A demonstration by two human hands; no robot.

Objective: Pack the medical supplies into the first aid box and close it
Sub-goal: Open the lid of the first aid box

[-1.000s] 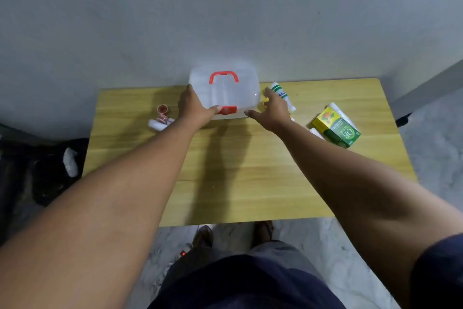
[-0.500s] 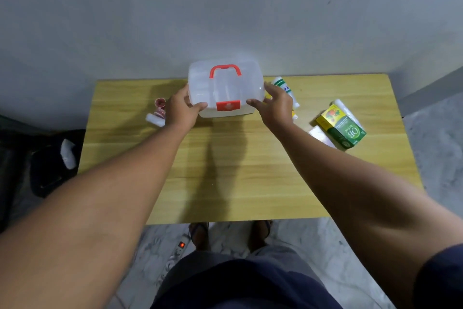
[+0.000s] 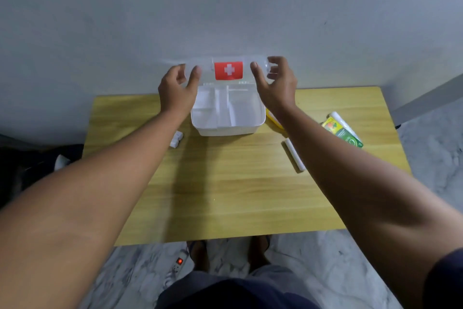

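Observation:
The white first aid box [image 3: 226, 128] stands open at the back middle of the wooden table [image 3: 225, 196], its divided tray showing. Its clear lid [image 3: 228, 70] with a red cross label stands upright near the wall. My left hand [image 3: 178, 90] grips the lid's left end and my right hand [image 3: 274, 83] grips its right end. A green and yellow carton [image 3: 342, 132] lies at the right beside a white tube [image 3: 340, 119]. A white roll [image 3: 294, 156] lies by my right forearm. Small white items [image 3: 176, 139] lie left of the box. Something yellow [image 3: 273, 118] peeks out under my right wrist.
A grey wall rises just behind the table. A power strip [image 3: 179, 265] with a lit red switch lies on the marble floor by my feet. Dark objects sit on the floor at the left.
The lid has swung up from shut to upright, and the box's tray now shows. Both hands rose from the box's sides to the lid's ends. The view has tilted lower.

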